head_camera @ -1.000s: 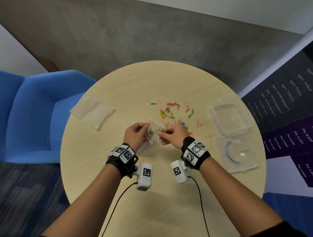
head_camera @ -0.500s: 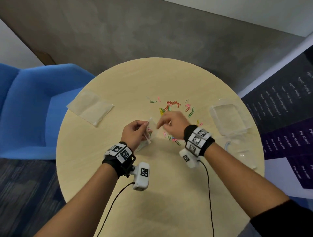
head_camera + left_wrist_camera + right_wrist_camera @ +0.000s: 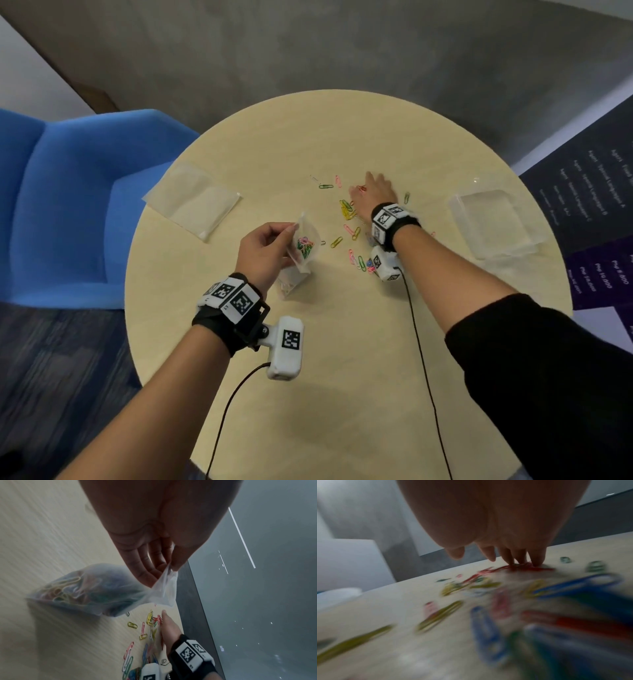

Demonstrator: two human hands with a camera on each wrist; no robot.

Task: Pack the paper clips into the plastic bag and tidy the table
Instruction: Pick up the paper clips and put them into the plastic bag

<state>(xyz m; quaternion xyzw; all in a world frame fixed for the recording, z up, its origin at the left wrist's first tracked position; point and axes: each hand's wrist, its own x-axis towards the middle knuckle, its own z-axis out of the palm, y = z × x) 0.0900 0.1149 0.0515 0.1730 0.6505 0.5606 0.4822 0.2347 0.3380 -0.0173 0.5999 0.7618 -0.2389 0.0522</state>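
Left hand (image 3: 265, 251) pinches one bag (image 3: 305, 248); right hand (image 3: 376, 190) flat on red clips (image 3: 522, 566).

The worktop (image 3: 342, 342) is pale beige with a faint wood grain. Loose clips (image 3: 349, 212) on it are yellow, green, pink, red and blue. The bag (image 3: 305, 246) is clear and shows green, pink and yellow clips inside. The flat bags (image 3: 191, 198) and the box (image 3: 493, 222) are clear too. The chair (image 3: 68, 205) is bright blue. Wrist bands (image 3: 233, 301) are black with white tags in black square patterns. The sleeve (image 3: 548, 394) is black. The floor (image 3: 308, 51) is mottled grey.
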